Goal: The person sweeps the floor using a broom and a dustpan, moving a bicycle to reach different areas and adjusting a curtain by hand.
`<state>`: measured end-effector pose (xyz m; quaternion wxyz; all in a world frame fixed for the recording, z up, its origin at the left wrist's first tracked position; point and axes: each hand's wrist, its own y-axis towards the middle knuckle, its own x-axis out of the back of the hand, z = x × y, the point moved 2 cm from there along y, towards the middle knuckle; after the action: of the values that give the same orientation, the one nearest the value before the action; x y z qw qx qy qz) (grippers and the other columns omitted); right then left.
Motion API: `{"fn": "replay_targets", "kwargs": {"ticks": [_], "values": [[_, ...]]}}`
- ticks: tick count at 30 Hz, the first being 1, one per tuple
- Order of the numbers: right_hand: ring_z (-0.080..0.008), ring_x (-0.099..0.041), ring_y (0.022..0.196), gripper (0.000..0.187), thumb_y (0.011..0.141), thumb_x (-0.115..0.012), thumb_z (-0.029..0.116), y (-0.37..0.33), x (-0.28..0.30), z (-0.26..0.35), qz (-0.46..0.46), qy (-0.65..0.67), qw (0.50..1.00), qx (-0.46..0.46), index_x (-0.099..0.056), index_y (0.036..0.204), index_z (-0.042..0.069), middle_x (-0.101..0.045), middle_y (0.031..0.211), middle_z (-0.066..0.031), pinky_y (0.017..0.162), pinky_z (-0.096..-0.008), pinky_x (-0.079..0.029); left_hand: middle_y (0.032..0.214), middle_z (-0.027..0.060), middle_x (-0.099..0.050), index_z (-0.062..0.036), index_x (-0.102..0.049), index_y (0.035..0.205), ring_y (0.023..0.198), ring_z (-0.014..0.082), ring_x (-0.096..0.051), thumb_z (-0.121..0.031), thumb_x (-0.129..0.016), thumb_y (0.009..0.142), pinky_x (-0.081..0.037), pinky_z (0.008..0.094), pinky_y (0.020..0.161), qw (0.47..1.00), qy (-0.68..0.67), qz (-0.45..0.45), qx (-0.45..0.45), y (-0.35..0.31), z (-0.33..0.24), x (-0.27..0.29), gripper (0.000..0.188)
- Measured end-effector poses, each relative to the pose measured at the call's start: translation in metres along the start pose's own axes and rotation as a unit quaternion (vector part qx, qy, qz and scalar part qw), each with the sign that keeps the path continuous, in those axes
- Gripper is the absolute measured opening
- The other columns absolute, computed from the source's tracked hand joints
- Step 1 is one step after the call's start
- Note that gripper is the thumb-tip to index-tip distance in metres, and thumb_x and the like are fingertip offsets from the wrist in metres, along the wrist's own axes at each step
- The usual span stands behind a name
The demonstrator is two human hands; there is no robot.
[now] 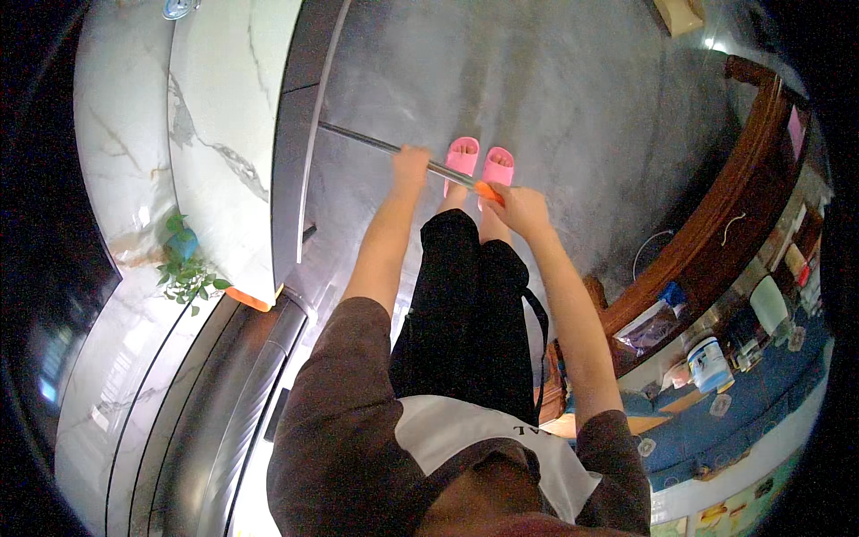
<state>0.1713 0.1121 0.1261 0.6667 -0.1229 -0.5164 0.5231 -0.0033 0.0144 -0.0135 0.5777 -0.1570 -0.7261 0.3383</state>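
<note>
A slim silver pole (pixel 362 137) with an orange end grip (pixel 486 191) slants across in front of my legs. My left hand (pixel 412 166) is closed around its shaft, partway along. At the orange end, my right hand (pixel 522 210) wraps around the grip. The pole's far end goes out of sight at the lower edge of the white marble-patterned cabinet (pixel 224 134) on the left, so whatever it carries is hidden. Below the pole, my feet in pink slippers (pixel 462 157) stand on the grey floor (pixel 573 98).
Green leaves of a potted plant (pixel 192 277) hang by the cabinet's near corner, beside an orange object (pixel 248 298). To the right stands a dark brown wooden table (pixel 693 233) with a curved-looking edge. Behind it, a blue-covered surface (pixel 689 430) holds a white-and-blue container (pixel 709 364) and other items.
</note>
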Motion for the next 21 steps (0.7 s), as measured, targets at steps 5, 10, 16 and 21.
{"fn": "replay_targets", "kwargs": {"ticks": [5, 10, 16, 21], "values": [[-0.0273, -0.054, 0.059, 0.029, 0.069, -0.049, 0.035, 0.018, 0.008, 0.020, -0.024, -0.010, 1.000, 0.004, -0.051, 0.094, 0.020, -0.056, 0.065, -0.0096, 0.051, -0.0375, -0.042, 0.075, 0.0016, -0.057, -0.0133, -0.055, 0.073, 0.077, 0.0178, -0.051, -0.016, -0.047, 0.068, -0.041, 0.0338, 0.057, 0.996, 0.085, 0.005, 0.037, 0.002, 0.020, 0.050, 0.010], [-0.0274, -0.054, 0.063, 0.031, 0.069, -0.048, 0.034, -0.004, 0.017, 0.010, 0.006, 0.013, 0.997, -0.082, -0.050, 0.098, 0.021, -0.056, 0.069, -0.0099, 0.053, -0.0375, -0.042, 0.075, 0.0014, -0.057, -0.0138, -0.055, 0.074, 0.077, 0.0176, -0.051, -0.019, -0.048, 0.068, -0.040, 0.0343, 0.058, 0.992, 0.117, 0.019, -0.053, 0.002, -0.004, 0.073, 0.011], [-0.0292, -0.054, 0.072, 0.034, 0.070, -0.049, 0.034, -0.089, 0.060, -0.025, -0.002, 0.060, 0.974, -0.220, -0.049, 0.102, 0.022, -0.056, 0.079, -0.0128, 0.060, -0.0375, -0.042, 0.077, 0.0036, -0.057, -0.0127, -0.059, 0.073, 0.079, 0.0208, -0.050, -0.020, -0.050, 0.067, -0.039, 0.0362, 0.061, 0.984, 0.007, 0.032, -0.174, 0.004, -0.107, 0.106, 0.013], [-0.0297, -0.054, 0.070, 0.037, 0.070, -0.051, 0.035, -0.178, 0.097, -0.042, -0.028, 0.065, 0.962, -0.265, -0.049, 0.102, 0.016, -0.056, 0.079, -0.0142, 0.060, -0.0363, -0.042, 0.071, 0.0034, -0.058, -0.0128, -0.059, 0.069, 0.075, 0.0198, -0.052, -0.016, -0.049, 0.066, -0.038, 0.0344, 0.059, 0.952, 0.014, 0.028, -0.304, -0.035, -0.190, 0.118, 0.011]]}}
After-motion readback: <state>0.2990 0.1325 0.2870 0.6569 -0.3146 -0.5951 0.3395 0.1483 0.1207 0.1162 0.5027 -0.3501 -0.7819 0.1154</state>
